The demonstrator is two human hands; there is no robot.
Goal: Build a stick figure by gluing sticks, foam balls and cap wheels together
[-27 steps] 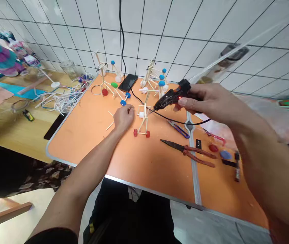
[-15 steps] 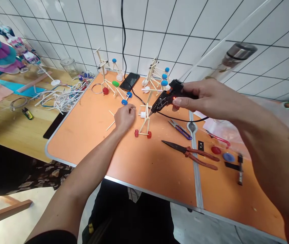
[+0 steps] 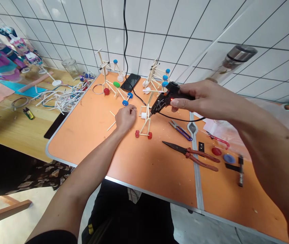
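Note:
My right hand (image 3: 197, 98) grips a black hot glue gun (image 3: 163, 98), with a small red light glowing on its side. Its nozzle points down at a small stick frame (image 3: 145, 126) with red wheels at its near end, touching it or very close. A white cap-like piece (image 3: 143, 115) sits at the frame's left side. Just left of the frame, my left hand (image 3: 126, 118) rests on the orange table, fingers curled in; whatever they may hold is hidden. Thin loose sticks (image 3: 111, 126) lie beside that hand, partly behind it.
Finished-looking stick models (image 3: 105, 78) with coloured wheels and a phone (image 3: 131, 82) stand along the wall. To the right lie thread snips (image 3: 180, 130), red-handled pliers (image 3: 190, 154) and a red cap (image 3: 216, 151). The gun's cord (image 3: 182, 118) crosses the table. White strips (image 3: 55, 98) heap at left.
The glue gun and my right hand have shifted very slightly left. My left hand and the stick frame stay in place; the whole view moves a little.

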